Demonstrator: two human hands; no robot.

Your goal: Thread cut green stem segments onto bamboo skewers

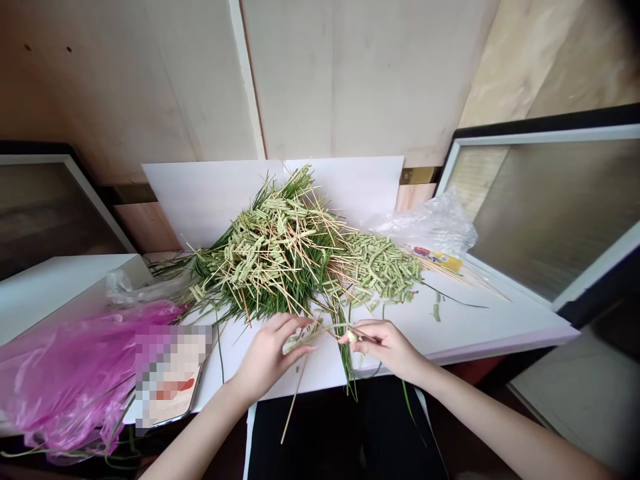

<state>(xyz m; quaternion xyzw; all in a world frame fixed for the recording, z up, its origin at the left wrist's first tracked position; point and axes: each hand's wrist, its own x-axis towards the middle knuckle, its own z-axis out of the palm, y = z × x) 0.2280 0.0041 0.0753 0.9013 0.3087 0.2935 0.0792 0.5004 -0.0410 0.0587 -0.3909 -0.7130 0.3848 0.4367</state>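
Note:
My right hand (383, 343) is closed, thumb and fingers pinching a thin wooden skewer with a pale green piece (353, 336) at the fingertips. A long green blade (325, 329) arcs from there toward my left hand (275, 347), whose thumb and fingers are apart. Whether the left fingertips touch the blade, I cannot tell. Just beyond both hands rises a heap of long green leaves (295, 297), topped with green pieces on skewers (280, 233). Loose short green pieces (385, 267) lie piled to the right. One thin stick (294, 407) juts over the table's front edge.
A pink plastic bag (85, 367) and a phone (175, 393), partly pixelated, lie at the left. Clear plastic (435, 223) and a labelled pack of skewers (437, 259) are at the right. White boards (215, 193) stand against the wall, and framed glass panels (540, 220) flank the table.

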